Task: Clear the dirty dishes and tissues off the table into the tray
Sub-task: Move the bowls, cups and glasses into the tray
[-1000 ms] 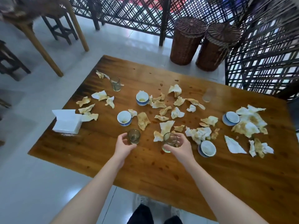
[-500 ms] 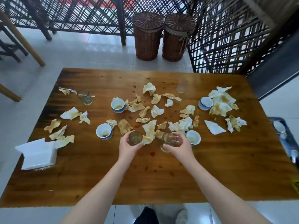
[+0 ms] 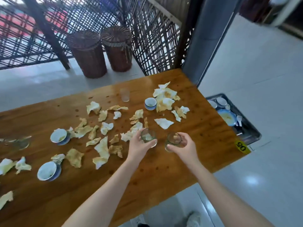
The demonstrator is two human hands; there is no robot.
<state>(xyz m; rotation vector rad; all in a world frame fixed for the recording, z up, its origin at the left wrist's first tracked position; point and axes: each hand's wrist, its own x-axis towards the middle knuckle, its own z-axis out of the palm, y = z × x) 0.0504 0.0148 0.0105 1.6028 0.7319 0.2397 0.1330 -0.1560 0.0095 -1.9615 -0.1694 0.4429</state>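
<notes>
- Glasses, small and clear: the left hand point(image 3: 139, 147) curls round one glass point(image 3: 148, 136), the right hand point(image 3: 186, 149) round a second glass point(image 3: 173, 139), both over the worktop point(image 3: 164, 177).
- Three white, blue-sided cups point(image 3: 59, 136) stand among many crumpled, yellow-stained tissues point(image 3: 102, 149).
- A third glass point(image 3: 125, 95) stands farther back.
- Metal tray point(image 3: 249, 130), on the floor past the worktop's right end, holds dishes.

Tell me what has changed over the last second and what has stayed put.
The left hand and right hand, each already gripping a glass, have carried the left glass and right glass rightward past the main scatter, toward the tray beyond the table end. Nothing was let go. The tissues, cups and far clear glass lie where they were.
</notes>
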